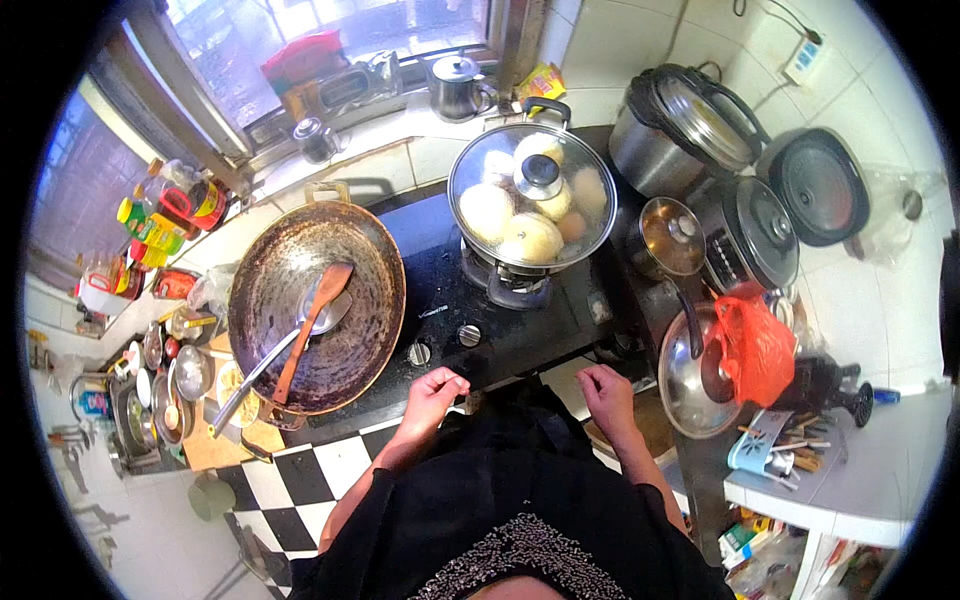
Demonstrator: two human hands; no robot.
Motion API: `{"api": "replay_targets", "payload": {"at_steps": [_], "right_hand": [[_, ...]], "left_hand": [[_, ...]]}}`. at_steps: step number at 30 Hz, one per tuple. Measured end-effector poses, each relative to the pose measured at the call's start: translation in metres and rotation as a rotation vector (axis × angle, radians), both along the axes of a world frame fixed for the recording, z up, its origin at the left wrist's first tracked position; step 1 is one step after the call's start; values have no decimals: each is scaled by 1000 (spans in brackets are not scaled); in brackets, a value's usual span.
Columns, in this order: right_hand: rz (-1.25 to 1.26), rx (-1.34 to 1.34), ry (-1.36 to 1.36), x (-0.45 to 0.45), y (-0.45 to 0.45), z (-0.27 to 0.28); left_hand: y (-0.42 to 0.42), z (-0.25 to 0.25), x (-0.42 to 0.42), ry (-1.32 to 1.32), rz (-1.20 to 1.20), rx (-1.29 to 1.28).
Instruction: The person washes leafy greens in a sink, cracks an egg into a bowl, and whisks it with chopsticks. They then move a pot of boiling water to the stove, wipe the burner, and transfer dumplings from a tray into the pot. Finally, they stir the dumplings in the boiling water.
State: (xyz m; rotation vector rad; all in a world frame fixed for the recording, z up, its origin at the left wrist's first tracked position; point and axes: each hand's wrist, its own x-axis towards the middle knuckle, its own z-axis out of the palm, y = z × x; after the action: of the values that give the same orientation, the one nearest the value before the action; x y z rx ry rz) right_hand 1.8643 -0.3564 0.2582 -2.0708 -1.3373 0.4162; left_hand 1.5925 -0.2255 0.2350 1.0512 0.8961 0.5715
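My left hand (433, 399) hovers by the front edge of the black gas stove (517, 330), its fingers curled in with nothing in them. To the right, my right hand (604, 399) is also loosely closed and empty. Neither touches the cookware. On the right burner stands a steamer pot with a clear glass lid (480, 169); several pale, round pieces of food show through it. A large worn wok (360, 247) sits on the left side of the stove. Inside the wok rest a wooden spatula (306, 334) and a metal ladle (262, 371).
A pressure cooker (652, 142), a rice cooker (757, 240) and a lidded saucepan (667, 232) stand at the right. Below them lie a large glass lid (679, 375) and a red plastic bag (757, 352). A cutting board (217, 450) with a knife (256, 450) is at the left.
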Motion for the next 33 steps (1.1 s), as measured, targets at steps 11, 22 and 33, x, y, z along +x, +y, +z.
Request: {"api": "replay_targets", "payload": {"at_steps": [11, 22, 33], "right_hand": [[248, 285, 83, 81, 72, 68], [261, 462, 35, 172, 198, 126], [279, -194, 515, 228, 426, 88]], "left_hand": [[-27, 45, 12, 116, 376, 81], [-24, 74, 59, 46, 385, 114], [21, 68, 119, -81, 313, -171]]}}
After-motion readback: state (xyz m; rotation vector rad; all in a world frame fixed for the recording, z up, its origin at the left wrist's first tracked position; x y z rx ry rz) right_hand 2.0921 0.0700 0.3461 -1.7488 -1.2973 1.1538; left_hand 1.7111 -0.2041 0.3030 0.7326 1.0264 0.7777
